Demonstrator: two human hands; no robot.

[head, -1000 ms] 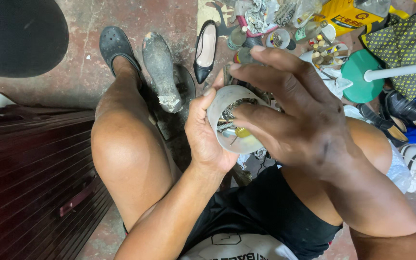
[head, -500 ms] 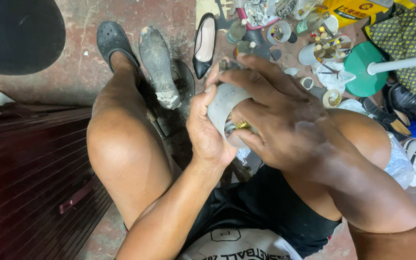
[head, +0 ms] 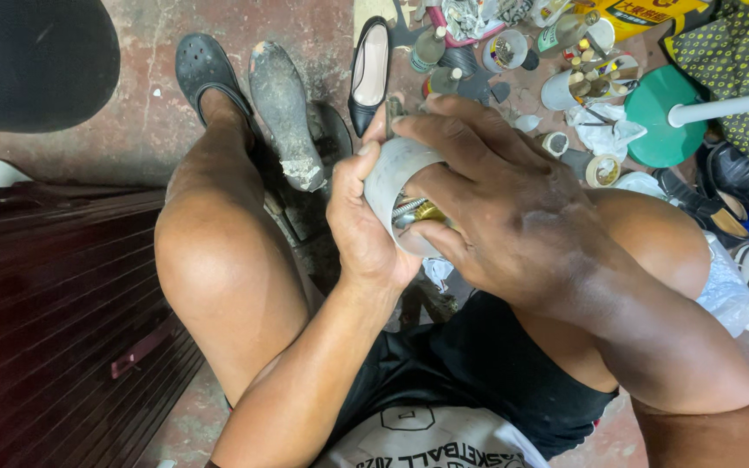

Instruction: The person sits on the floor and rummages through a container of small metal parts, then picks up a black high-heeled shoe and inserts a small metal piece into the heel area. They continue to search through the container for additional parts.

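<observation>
tin (head: 396, 178): tilted edge-on | right hand (head: 513, 217): fingers now cover opening

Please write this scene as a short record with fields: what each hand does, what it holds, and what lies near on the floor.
left hand: left hand cups the small round grey tin from the side
right hand: right hand covers the tin, fingers reaching into it
tin contents: metal screws and a brass-coloured piece, partly hidden
floor ahead: black high-heeled shoe, worn grey shoe sole
floor right: green round stand base, roll of tape
</observation>
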